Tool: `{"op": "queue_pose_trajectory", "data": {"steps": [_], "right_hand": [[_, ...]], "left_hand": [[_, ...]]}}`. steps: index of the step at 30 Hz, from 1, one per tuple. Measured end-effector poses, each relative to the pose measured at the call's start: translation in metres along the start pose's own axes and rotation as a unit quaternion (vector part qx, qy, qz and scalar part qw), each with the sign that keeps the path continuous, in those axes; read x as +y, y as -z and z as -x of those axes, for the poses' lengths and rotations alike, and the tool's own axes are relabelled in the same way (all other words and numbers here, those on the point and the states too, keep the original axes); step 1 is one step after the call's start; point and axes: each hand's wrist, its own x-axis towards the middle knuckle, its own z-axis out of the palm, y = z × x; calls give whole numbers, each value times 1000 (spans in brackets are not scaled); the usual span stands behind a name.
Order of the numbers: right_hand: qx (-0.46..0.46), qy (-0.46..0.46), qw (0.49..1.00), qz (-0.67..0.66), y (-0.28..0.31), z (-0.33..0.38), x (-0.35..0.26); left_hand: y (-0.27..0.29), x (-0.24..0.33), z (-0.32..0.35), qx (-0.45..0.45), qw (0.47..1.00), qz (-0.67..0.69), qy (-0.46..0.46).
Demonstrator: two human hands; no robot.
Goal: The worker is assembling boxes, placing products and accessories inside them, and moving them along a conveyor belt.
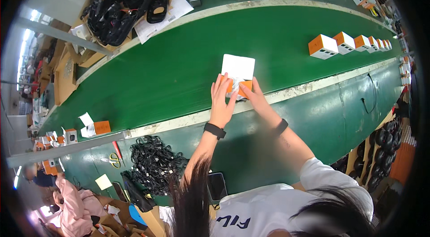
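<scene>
Near the centre of the frame both hands meet on a small orange-and-white box point(238, 85) that sits at the near edge of the green belt point(179, 67). The left hand point(221, 100) lies on the box's left side with its fingers stretched out flat and close together, pressing rather than gripping. The right hand point(253, 95) touches the box's right side; its fingers curl at the box, though how tightly they close cannot be told. The box's white flap point(238, 66) stands open on the far side, and something white and crumpled (too small to make out) shows between the hands. A dark band point(215, 130) sits on the left wrist and another point(281, 126) on the right.

At the right of the frame a row of closed boxes point(347, 42) runs along the belt, well apart from the hands. At the lower left a heap of black cables point(154, 164) lies on the bench, with yellow-handled scissors point(115, 160) just beside it. A carton of black parts point(118, 6) fills the upper left, with a paper sheet point(163, 17) next to it. Another open box point(95, 128) rests at the far left of the belt
</scene>
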Motion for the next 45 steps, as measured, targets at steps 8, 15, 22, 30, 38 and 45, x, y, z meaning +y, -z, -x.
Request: {"op": "queue_pose_trajectory", "data": {"steps": [8, 15, 22, 30, 38, 45], "right_hand": [[-93, -87, 991, 41, 28, -7, -7], [-148, -125, 979, 58, 39, -8, -26], [-164, -6, 976, 146, 41, -5, -26], [-109, 72, 979, 154, 43, -17, -8], [-165, 37, 975, 146, 66, -25, -3], [-204, -90, 973, 65, 83, -20, -24]], "left_hand": [[15, -11, -28, -66, 995, -65, -46], [-1, -17, -30, -91, 945, 278, 145], [-12, -6, -12, -5, 987, 96, 132], [-24, -12, -17, 24, 988, 101, 114], [-36, -13, -15, 37, 993, 98, -53], [-27, 9, -11, -55, 993, 88, -62]]}}
